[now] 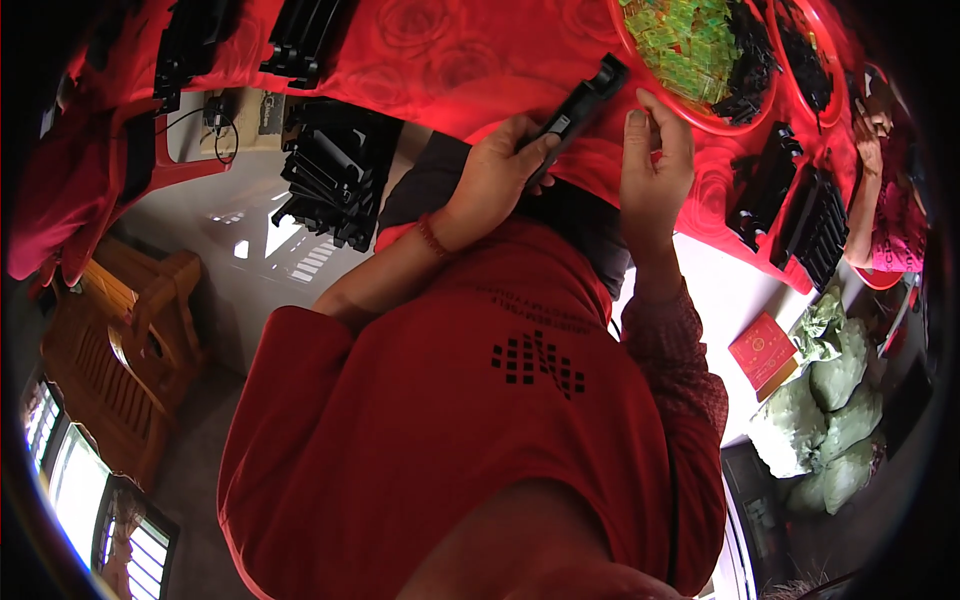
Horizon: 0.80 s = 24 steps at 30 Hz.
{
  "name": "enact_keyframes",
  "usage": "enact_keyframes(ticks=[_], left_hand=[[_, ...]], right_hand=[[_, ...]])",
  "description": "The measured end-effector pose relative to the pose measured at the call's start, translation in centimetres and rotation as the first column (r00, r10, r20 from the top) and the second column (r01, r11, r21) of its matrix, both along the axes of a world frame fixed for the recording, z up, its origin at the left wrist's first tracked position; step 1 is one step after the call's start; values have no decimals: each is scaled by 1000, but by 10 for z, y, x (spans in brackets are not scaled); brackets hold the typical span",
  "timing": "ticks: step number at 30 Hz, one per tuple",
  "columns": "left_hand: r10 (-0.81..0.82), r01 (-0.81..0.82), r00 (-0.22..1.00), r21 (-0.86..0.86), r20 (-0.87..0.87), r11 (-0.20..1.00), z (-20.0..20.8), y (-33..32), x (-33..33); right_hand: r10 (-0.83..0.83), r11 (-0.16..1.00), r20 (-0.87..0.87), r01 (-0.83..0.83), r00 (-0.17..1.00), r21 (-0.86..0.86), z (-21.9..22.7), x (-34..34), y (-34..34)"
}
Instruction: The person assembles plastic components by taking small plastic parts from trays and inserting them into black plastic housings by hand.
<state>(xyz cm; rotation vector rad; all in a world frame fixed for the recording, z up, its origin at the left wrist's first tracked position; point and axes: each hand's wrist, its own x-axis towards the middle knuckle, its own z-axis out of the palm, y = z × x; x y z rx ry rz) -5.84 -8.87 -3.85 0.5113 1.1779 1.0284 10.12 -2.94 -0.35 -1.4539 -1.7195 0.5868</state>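
- The left hand (505, 165) grips a long black part (582, 105), its thumb along the top and its fingers wrapped beneath.
- The part is held tilted above the near edge of the table (425, 65), its broader end pointing away from the person, toward the basin (700, 122).
- The right hand (657, 160) is just beside that broader end, fingers bent, thumb and forefinger close together; I cannot tell whether a small piece is pinched there.
- The basin, near the table's right side, holds green pieces (680, 50) and small black pieces (745, 65); a second basin (838, 75) stands beyond it.
- More black bars (765, 195) lie by the table's near edge at the right, others (305, 40) toward its left, and a stack (335, 175) sits below the edge.
- The part looks like moulded plastic: probably light, stiff, and a little slick on its smooth faces.
- The middle of its long sides seems the best hold, leaving the shaped end free; any thin tabs there could snap if squeezed.
- The green pieces look thin and light, so fingertips by the rims would suit them.
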Motion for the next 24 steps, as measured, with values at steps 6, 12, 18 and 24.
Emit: enact_keyframes(ticks=[6,12,18,24], left_hand=[[-50,54,998,91,-47,994,10,-2,1],[-89,105,990,149,-109,983,12,2,-3],[-101,118,983,109,-153,987,17,5,-4],[-11,64,950,161,-313,985,25,4,0]], right_hand=[[162,886,-447,-329,880,-327,5,-5,-3],[177,876,-480,-360,859,-321,4,-1,-4],[188,900,-432,-331,882,-283,6,-5,-7],[147,942,-302,-226,942,-247,2,-6,-18]])
